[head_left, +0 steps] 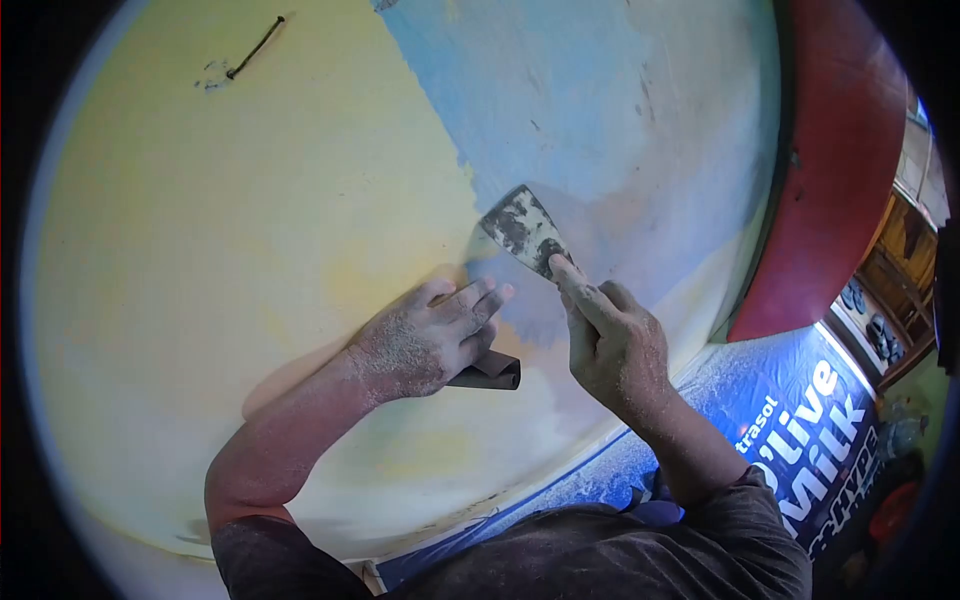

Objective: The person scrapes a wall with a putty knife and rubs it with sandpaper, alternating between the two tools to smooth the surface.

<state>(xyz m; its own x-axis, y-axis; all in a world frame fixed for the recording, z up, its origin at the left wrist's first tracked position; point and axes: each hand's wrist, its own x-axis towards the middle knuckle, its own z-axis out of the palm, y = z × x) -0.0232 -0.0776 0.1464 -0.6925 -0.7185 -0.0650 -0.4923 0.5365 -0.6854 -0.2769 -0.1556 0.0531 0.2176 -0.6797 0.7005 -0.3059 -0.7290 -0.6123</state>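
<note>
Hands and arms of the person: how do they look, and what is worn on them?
The left hand and the right hand are bare: no gloves, rings or watch show, and pale dust speckles both. The forearms are uncovered and dusty too. The left sleeve and right sleeve are dark grey, end near the elbows and carry the same dust.

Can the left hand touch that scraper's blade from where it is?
Probably yes. The left hand lies on the wall with its fingertips close beside the blade of the scraper, only bare wall between them. It does hold dark folded sandpaper, though.
</note>
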